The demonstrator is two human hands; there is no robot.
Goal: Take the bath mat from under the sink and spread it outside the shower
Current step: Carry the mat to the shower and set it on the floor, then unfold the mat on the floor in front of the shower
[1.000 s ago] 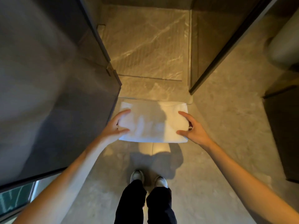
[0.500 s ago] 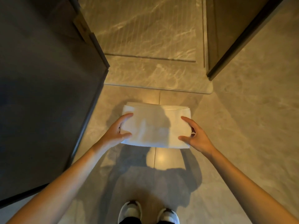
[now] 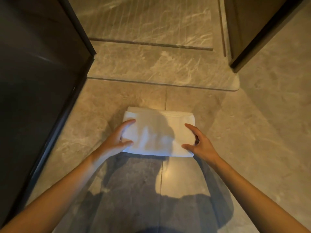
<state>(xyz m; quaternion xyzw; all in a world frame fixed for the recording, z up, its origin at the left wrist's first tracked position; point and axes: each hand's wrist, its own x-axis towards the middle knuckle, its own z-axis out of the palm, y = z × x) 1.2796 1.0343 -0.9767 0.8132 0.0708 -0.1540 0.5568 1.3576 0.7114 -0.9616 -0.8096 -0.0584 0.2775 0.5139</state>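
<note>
The mat [image 3: 158, 135] stays folded, gripped at both ends, left hand [image 3: 116, 140] and right hand [image 3: 200, 143] curled round its edges. It seems to rest on the floor [image 3: 235, 132]; the shower sill [image 3: 168, 71] lies near.

Several fingers of the left hand [image 3: 115, 142] and right hand [image 3: 202, 146] are concealed beneath the folded bath mat's [image 3: 158, 132] ends.
</note>
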